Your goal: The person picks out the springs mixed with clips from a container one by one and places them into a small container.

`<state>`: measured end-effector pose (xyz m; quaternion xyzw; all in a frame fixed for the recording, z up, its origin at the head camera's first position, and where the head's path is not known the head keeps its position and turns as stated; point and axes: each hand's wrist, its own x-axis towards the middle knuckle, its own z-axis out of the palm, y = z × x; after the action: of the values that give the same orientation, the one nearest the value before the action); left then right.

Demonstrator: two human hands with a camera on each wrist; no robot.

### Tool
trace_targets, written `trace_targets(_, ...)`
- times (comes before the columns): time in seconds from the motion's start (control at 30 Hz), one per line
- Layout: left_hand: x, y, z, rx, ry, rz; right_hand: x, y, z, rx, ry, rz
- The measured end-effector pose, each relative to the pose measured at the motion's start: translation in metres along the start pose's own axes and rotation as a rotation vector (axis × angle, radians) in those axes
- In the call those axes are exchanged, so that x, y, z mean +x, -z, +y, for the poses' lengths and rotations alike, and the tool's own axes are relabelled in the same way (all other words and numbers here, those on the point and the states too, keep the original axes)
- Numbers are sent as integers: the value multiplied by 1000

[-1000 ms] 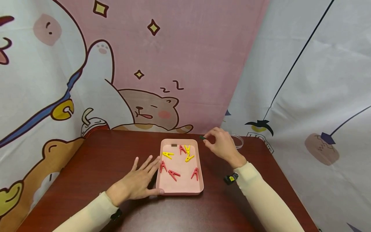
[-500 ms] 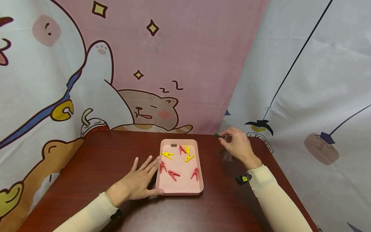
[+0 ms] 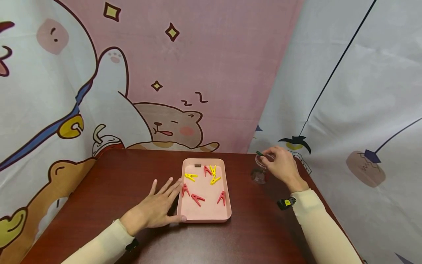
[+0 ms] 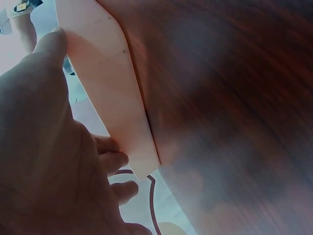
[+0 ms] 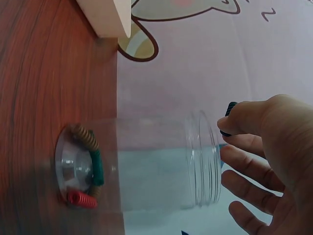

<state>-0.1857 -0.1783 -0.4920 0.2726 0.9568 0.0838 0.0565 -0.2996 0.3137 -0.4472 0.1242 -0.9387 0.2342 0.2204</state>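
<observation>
In the head view, my right hand [image 3: 280,165] is over a clear plastic jar [image 3: 258,176] and pinches a small dark green spring [image 3: 259,153] between thumb and forefinger. The right wrist view has the spring [image 5: 229,110] just outside the jar's open threaded mouth, the other fingers loosely bent. At the jar's bottom lie a brown spring [image 5: 85,137], a green spring [image 5: 97,166] and a red spring [image 5: 82,199]. My left hand [image 3: 155,211], fingers spread, rests against the left side of a pink tray [image 3: 204,214], its thumb at the near corner.
Inside the tray lie red clothespins [image 3: 197,198] and yellow clothespins [image 3: 190,176], spread about, plus one dark brown spring [image 3: 197,165] at the far end. A cartoon-printed cloth [image 3: 230,73] hangs right behind the brown table [image 3: 138,165].
My right hand has moved right with the green spring, from beside the tray's far corner to above the jar's mouth. My left hand and the tray have stayed in place.
</observation>
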Motion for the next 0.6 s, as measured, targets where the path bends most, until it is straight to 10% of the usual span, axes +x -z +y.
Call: trace_targets(0.6,0,-2,-1,-8,-4,6,-4,2,21,-25,-40,-20)
